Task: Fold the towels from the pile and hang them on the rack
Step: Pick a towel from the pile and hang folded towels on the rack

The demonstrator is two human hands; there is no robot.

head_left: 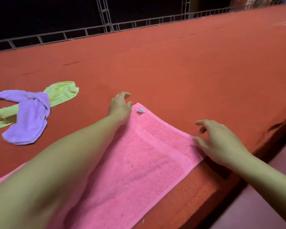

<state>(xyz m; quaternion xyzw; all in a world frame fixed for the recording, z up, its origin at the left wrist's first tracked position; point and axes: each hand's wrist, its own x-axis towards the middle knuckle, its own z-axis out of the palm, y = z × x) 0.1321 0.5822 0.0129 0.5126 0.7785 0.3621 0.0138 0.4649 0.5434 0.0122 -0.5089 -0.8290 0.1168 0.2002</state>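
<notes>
A pink towel [139, 159] lies spread flat on the red surface [188, 66], its far edge running from a small white tag [141, 110] down to the right. My left hand [120, 106] hovers at the towel's far left corner with fingers loosely spread, holding nothing. At the far right corner my right hand [220, 142] is also spread, its fingertips touching the towel's edge. A crumpled purple towel [29, 118] lies over a yellow-green towel [61, 92] at the left.
The red surface stretches far back to a metal railing [106, 27] with darkness behind it. Its near edge drops off at the lower right beside a dull purple floor [262, 204].
</notes>
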